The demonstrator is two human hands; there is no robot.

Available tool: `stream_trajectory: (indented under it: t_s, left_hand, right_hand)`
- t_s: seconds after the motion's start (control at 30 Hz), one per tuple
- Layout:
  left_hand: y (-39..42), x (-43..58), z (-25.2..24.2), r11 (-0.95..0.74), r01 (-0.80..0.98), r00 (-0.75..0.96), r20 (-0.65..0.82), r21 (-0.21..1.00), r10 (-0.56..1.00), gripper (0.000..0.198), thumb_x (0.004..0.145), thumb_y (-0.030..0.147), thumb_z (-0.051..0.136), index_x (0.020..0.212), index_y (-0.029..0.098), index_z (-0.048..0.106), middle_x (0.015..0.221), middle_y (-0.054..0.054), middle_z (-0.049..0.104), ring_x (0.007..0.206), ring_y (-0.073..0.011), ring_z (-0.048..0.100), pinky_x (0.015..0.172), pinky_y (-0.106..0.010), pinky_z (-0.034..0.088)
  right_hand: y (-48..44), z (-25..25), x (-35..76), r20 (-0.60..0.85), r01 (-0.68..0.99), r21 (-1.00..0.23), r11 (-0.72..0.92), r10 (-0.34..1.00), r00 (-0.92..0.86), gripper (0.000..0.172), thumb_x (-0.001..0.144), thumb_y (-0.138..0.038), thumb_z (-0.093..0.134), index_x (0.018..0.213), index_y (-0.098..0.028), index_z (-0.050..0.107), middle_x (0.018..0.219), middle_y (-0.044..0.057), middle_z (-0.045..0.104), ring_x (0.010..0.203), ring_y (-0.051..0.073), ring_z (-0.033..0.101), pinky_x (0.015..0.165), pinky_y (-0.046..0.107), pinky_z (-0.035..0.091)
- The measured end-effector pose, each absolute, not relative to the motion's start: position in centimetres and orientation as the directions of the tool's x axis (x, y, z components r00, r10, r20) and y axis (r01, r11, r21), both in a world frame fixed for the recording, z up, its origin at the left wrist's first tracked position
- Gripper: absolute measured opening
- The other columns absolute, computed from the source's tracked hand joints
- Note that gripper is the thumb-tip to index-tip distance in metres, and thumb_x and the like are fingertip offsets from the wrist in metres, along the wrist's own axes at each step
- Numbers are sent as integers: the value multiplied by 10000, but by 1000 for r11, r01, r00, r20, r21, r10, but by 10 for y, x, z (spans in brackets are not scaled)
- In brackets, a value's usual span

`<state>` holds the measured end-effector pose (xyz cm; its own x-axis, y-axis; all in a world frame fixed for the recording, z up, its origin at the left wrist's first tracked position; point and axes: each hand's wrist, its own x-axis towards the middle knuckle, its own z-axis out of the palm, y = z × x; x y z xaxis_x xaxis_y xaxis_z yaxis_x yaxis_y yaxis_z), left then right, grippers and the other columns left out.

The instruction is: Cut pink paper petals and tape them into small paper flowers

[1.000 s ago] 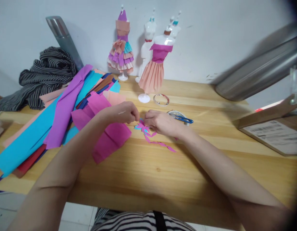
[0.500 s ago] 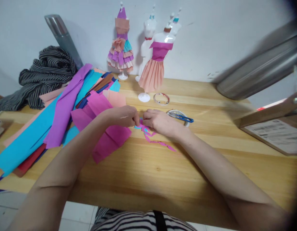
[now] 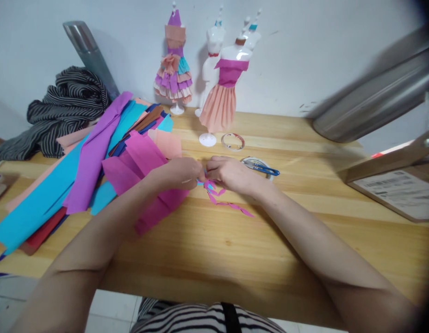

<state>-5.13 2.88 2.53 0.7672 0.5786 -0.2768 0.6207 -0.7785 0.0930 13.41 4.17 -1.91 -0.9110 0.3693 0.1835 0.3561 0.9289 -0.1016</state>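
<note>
My left hand [image 3: 186,173] and my right hand [image 3: 231,174] meet over the middle of the table, fingertips close together. Both are closed, pinching at a small bunch of pink and blue crepe paper [image 3: 208,185] whose top is hidden by the fingers. From it a thin, twisted pink paper strip [image 3: 231,205] trails to the right across the wood. Under and beside my left forearm lie wide pink crepe paper sheets [image 3: 162,208]. Just right of my right hand, blue-handled thread snips [image 3: 264,169] rest on a roll of tape [image 3: 270,176].
Small white mannequins, two in paper dresses, including a pleated peach skirt [image 3: 219,108], stand by the wall. A clear ring [image 3: 233,142] lies before them. Left are piled crepe sheets [image 3: 37,208], striped cloth [image 3: 68,106] and a bottle [image 3: 96,60]. Right are a steel cylinder [image 3: 377,99] and a cardboard box [image 3: 391,189].
My left hand has shifted slightly right and turned, its fingertips now closer to my right hand's. My right hand stays nearly in place. The trailing pink strip lies as before.
</note>
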Motion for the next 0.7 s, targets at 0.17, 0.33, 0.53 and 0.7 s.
stream_trajectory:
  t_s: [0.17,0.33,0.53,0.7]
  left_hand:
    - [23,-50,22,-777,628,753,-280,39,595,309,686,43,458,812,171,709,787,-63,706,717,-166,619,585,-233,380]
    - [16,-45,21,-721,693,684,-319,4,656,263,721,48,465,823,118,696,730,-113,684,656,-200,609,588,-280,419]
    - [12,-40,20,-724,690,688,-300,-14,661,257,753,47,446,821,95,688,714,-133,675,642,-211,603,586,-300,427]
    - [9,-37,15,-731,681,695,-280,-37,662,271,764,55,427,828,94,688,722,-143,675,668,-237,619,577,-309,416]
  right_hand:
    - [44,-19,135,161,367,-164,916,392,-906,273,864,-107,493,641,-170,638,711,50,568,762,173,507,658,293,358]
    - [44,-18,135,177,377,-253,891,425,-887,229,829,-87,517,665,-168,653,697,43,574,749,169,511,633,280,360]
    - [47,-21,137,183,371,-282,885,429,-885,196,799,-73,541,666,-160,656,722,56,608,772,179,531,644,281,369]
    - [48,-27,141,194,394,-336,855,472,-860,203,774,-49,517,676,-163,654,760,54,615,742,158,535,635,269,362]
